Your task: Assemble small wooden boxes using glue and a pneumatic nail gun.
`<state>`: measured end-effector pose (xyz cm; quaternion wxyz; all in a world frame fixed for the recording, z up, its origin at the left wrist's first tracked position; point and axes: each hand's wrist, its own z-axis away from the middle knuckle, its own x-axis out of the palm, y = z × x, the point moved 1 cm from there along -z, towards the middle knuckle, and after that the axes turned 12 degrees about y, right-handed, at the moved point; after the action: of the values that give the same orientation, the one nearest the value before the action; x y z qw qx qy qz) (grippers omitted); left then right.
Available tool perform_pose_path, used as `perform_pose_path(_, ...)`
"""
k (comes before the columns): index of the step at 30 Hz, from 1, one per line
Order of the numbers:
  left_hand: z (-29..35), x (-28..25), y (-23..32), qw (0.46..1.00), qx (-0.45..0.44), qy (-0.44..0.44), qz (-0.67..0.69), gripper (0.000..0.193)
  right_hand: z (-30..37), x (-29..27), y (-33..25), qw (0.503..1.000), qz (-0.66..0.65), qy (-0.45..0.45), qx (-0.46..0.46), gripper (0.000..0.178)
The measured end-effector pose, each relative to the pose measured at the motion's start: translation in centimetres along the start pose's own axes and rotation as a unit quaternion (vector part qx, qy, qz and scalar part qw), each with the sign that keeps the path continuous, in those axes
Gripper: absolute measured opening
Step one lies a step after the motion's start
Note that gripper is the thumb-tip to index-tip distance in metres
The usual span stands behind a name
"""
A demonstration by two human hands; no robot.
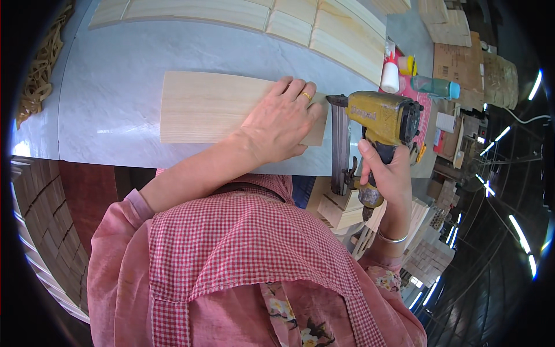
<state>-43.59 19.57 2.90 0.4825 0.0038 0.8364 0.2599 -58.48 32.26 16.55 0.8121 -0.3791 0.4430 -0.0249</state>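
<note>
Has a pale wooden board point(202, 110) flat on the grey table point(115, 92), lengthwise near the front edge, with its right end under the left hand point(283, 124). Spreads the left fingers only slightly, palm down over the wood and reaching to its far edge (with a ring on one), with the thumb by the near edge. Grips a yellow nail gun point(378, 110) in the right hand point(393, 173), closed round the handle, mostly hiding the fingers apart from the thumb. Points the nose at the board's right end, just beside the left fingertips (can't tell if touching). Has more pale boards point(231, 10) along the table's far side, plus a white bottle point(390, 78) and a teal bottle point(430, 87) beyond the gun. Wears a red checked apron point(243, 237).
</note>
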Motion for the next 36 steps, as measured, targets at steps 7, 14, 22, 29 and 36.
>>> perform_pose_path(7, 0.0, -0.2, 0.0, 1.0, 0.001, 0.0, 0.008, 0.059, -0.3, -0.2, 0.0, 1.0, -0.006, -0.012, 0.008, 0.024)
perform_pose_path(14, 1.6, -1.5, -0.8, 0.999, -0.005, 0.028, 0.025, 0.072, 0.3, -0.1, 0.1, 1.0, -0.019, 0.014, -0.007, 0.021)
perform_pose_path(22, 9.1, -12.7, -8.1, 0.988, -0.122, -0.031, -0.088, 0.083, 4.0, -0.8, 4.8, 0.981, -0.116, 0.131, -0.086, 0.016)
perform_pose_path(29, 5.1, -5.1, -3.6, 0.993, -0.072, 0.064, -0.073, 0.084, 5.8, 0.0, 5.0, 0.989, -0.103, 0.079, -0.073, 0.015)
perform_pose_path(36, 3.2, -2.9, -2.6, 0.992, -0.094, 0.055, -0.059, 0.085, 5.8, 0.1, 5.2, 0.994, -0.062, 0.054, -0.066, 0.015)
